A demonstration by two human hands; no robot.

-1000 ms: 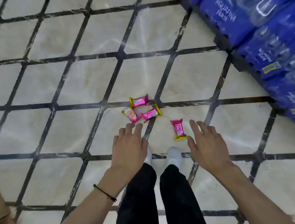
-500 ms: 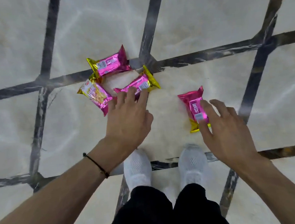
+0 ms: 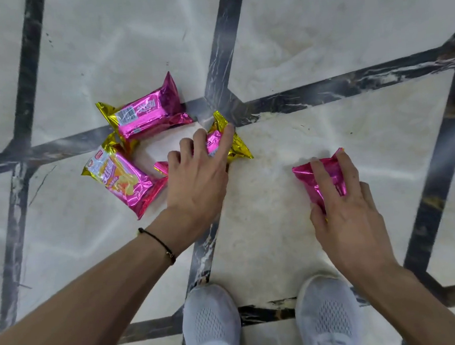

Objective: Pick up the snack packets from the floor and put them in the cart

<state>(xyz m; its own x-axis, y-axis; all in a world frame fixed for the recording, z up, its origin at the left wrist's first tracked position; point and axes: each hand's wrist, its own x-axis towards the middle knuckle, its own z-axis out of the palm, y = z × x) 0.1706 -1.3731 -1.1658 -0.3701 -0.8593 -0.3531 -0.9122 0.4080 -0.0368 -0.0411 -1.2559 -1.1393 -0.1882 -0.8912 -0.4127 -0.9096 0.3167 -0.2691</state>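
A pale marble floor (image 3: 319,42) crossed by dark strips (image 3: 221,36) is seen, open toward the top and right of the frame. At centre, the middle packet (image 3: 237,149) is grasped by the left hand (image 3: 194,185). At right, the right packet (image 3: 306,179) is pinched by the right hand (image 3: 352,217). Upper left, a barcode is shown on the upper packet (image 3: 145,113); its lettering, and that of the left packet (image 3: 121,180), cannot be read.

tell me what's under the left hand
A pink and gold snack packet lies under the left hand; its gold end and pink corner show, its middle and printing are covered.
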